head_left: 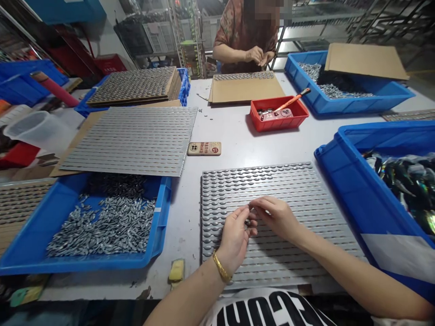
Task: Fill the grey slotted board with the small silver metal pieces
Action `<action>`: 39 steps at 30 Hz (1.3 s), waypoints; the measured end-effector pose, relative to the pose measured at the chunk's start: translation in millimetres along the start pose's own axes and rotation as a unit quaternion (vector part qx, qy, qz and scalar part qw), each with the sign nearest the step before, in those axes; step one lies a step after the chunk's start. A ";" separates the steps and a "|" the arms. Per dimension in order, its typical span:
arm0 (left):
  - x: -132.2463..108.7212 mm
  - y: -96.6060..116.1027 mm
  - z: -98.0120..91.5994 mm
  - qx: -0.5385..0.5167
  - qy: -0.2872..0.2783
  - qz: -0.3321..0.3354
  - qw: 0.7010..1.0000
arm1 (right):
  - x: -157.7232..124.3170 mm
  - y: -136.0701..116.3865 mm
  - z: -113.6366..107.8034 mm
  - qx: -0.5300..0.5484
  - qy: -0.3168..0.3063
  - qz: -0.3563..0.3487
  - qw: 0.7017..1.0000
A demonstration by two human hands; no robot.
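My left hand (236, 235), with a gold bracelet at the wrist, and my right hand (277, 215) meet over a slotted grey board (306, 190) lined with rows of small grey metal pieces. Both hands have their fingers pinched together around a small dark piece (248, 222) held between them, just above the board's middle rows. To my left, a blue bin (41, 226) holds a heap of loose grey metal pieces (108, 226).
A second filled board (136, 140) lies beyond the bin, a phone (204, 148) beside it. A red tray (278, 115) with a tool, blue bins (356, 97) (343, 181) and cardboard stand right. A person across the table works with both hands.
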State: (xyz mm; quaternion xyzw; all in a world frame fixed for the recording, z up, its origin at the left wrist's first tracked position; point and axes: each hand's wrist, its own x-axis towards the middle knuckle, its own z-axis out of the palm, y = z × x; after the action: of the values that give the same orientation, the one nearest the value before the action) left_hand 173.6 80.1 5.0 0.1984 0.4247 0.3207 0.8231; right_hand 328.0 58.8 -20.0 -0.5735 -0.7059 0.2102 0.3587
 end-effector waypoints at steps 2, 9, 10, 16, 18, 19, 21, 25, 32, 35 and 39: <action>-0.5 1.6 0.4 -0.009 0.006 -0.021 1.000 | 5.1 12.5 -3.3 -0.034 -0.008 -0.010 0.999; -3.6 1.3 -1.1 -0.040 0.028 -0.033 0.998 | 29.4 60.1 -16.0 -0.199 0.050 -0.047 0.978; -3.9 1.2 -1.3 -0.038 0.029 -0.034 0.998 | 31.4 64.1 -16.2 -0.207 0.041 -0.051 0.976; -5.5 2.3 -0.7 -0.013 -0.006 -0.039 0.999 | 36.1 70.8 -14.7 -0.259 -0.004 -0.076 0.963; -5.9 2.8 -0.2 -0.012 -0.005 -0.041 0.999 | 36.6 71.3 -15.7 -0.269 -0.015 -0.080 0.960; -6.0 3.1 0.0 -0.015 0.001 -0.043 0.999 | 36.8 71.8 -16.4 -0.272 -0.018 -0.081 0.959; -5.7 3.4 0.1 -0.024 0.014 -0.044 0.999 | 37.3 72.7 -17.7 -0.274 -0.022 -0.081 0.958; -4.1 3.5 -0.4 -0.027 0.020 -0.040 0.999 | 36.5 65.5 -20.8 -0.266 -0.006 -0.071 0.961; -0.4 0.8 -0.7 -0.012 0.014 -0.007 1.000 | 24.4 6.4 -29.5 0.098 -0.085 0.068 0.989; 1.9 -1.4 -0.1 0.004 0.021 0.011 1.000 | 19.5 -8.8 -26.9 0.188 -0.125 0.127 0.966; 5.5 -3.5 3.1 0.026 0.045 0.044 0.998 | 13.5 -7.3 -18.7 0.276 -0.087 0.184 0.939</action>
State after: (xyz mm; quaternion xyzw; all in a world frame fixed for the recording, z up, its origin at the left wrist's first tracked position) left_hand 179.8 81.3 1.5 0.2238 0.4608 0.3542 0.7824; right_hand 336.0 67.8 1.0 -0.5516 -0.5305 0.5083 0.3950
